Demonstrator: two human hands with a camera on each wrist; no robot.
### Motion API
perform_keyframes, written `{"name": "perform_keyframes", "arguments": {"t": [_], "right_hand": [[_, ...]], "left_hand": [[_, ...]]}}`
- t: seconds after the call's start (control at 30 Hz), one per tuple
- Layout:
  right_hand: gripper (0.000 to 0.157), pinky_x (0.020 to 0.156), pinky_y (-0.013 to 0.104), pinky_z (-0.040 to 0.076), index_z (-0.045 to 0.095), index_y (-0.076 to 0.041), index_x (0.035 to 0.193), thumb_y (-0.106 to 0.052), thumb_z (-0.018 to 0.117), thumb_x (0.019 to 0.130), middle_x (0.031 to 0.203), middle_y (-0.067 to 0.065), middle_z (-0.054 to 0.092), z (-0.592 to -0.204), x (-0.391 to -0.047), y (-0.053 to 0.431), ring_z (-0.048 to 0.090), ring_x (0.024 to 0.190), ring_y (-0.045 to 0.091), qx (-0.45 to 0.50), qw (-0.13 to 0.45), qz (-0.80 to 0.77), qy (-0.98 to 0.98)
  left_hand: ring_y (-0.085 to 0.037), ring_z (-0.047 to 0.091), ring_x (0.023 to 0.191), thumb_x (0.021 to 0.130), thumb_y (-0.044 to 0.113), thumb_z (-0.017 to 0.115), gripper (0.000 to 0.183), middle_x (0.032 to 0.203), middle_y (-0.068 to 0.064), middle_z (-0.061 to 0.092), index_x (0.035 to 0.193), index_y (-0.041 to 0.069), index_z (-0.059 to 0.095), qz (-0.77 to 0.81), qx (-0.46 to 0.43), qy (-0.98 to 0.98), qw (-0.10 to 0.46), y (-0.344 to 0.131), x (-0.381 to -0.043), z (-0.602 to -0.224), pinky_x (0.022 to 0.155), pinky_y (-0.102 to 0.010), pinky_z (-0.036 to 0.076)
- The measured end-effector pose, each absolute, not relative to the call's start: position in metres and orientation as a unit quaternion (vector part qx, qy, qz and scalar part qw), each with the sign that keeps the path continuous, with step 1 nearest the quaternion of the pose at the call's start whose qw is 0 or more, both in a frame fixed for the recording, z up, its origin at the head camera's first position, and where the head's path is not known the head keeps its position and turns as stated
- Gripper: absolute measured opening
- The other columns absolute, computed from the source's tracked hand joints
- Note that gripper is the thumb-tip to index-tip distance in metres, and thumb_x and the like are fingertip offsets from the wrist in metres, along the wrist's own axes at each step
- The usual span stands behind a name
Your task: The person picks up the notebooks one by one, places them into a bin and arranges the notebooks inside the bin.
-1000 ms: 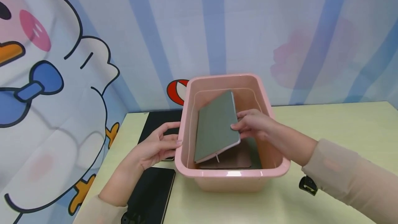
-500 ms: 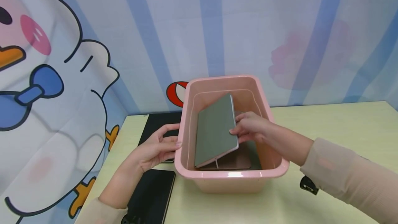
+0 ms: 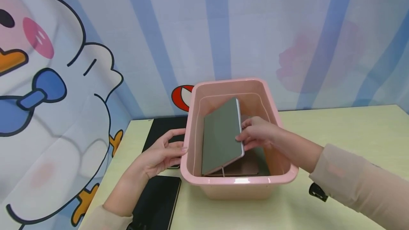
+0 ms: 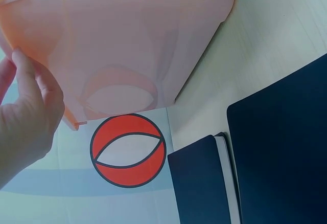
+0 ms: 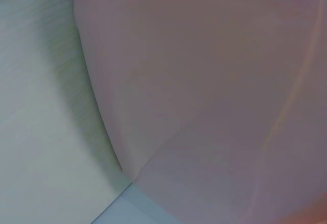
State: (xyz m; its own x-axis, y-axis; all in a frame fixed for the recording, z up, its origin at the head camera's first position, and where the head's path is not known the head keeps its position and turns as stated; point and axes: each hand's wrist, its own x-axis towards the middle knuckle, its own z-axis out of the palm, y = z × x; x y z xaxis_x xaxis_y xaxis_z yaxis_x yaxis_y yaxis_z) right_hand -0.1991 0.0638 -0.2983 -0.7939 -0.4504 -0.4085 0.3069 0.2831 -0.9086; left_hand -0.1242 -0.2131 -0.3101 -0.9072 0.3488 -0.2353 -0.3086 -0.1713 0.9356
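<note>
A green notebook [image 3: 222,136] leans at a slant inside the pink plastic tub [image 3: 238,179]. My right hand [image 3: 257,134] reaches over the tub's right side and pinches the notebook's right edge, thumb on the cover. Beneath it, a brown notebook [image 3: 244,166] lies on the tub floor, with another dark green notebook [image 3: 263,160] partly showing under it. My left hand [image 3: 163,153] holds the left rim of the tub; in the left wrist view its fingertips meet the rim. The right wrist view shows the tub's outer wall [image 5: 179,81], without the hand.
Left of the tub, a black notebook [image 3: 159,201] lies on the pale table [image 3: 345,127] near the front. Another black notebook [image 3: 163,127] lies behind it, partly covered by my left hand. A printed cloth backdrop [image 3: 255,27] rises behind the table and at the left.
The green notebook's right edge has dropped slightly in my right hand. My left hand stays at the tub's rim. The whole head view has shifted a little.
</note>
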Motion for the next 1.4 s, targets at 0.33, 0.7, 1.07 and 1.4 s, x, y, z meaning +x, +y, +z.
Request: {"name": "perform_keyframes", "arguments": {"t": [0.33,0.7,1.07,1.4], "right_hand": [[0.047,0.058,0.025,0.057,0.040,0.020,0.120,0.007,0.063,0.081,0.079,0.011,0.059,-0.296,-0.198,0.066,0.061,0.056,0.009,-0.081,0.241,-0.577,0.776],[0.045,0.059,0.032,0.057,0.043,0.015,0.126,-0.003,0.059,0.087,0.072,0.015,0.062,-0.296,-0.200,0.071,0.063,0.054,0.016,-0.172,0.207,-0.461,0.845],[0.036,0.062,0.031,0.057,0.050,0.012,0.122,-0.005,0.054,0.091,0.084,0.019,0.062,-0.293,-0.200,0.079,0.061,0.062,0.017,-0.209,0.198,-0.445,0.848],[0.031,0.067,0.035,0.058,0.052,0.010,0.119,-0.006,0.052,0.092,0.083,0.016,0.062,-0.284,-0.201,0.086,0.064,0.072,0.023,-0.232,0.209,-0.463,0.830]], "left_hand": [[-0.022,0.066,0.090,0.085,-0.008,0.060,0.065,0.106,-0.013,0.062,0.138,0.004,0.026,0.768,0.024,0.604,0.212,-0.213,-0.123,-0.311,0.078,-0.033,0.054],[-0.021,0.064,0.092,0.087,-0.009,0.055,0.062,0.112,-0.014,0.058,0.140,0.005,0.025,0.779,0.008,0.589,0.213,-0.213,-0.121,-0.315,0.078,-0.031,0.054],[-0.022,0.065,0.094,0.088,-0.010,0.053,0.062,0.114,-0.014,0.057,0.141,0.006,0.025,0.789,0.003,0.577,0.211,-0.213,-0.121,-0.317,0.077,-0.031,0.055],[-0.022,0.065,0.094,0.088,-0.009,0.054,0.062,0.114,-0.013,0.058,0.140,0.006,0.025,0.790,0.010,0.575,0.213,-0.214,-0.123,-0.315,0.076,-0.030,0.055]]}}
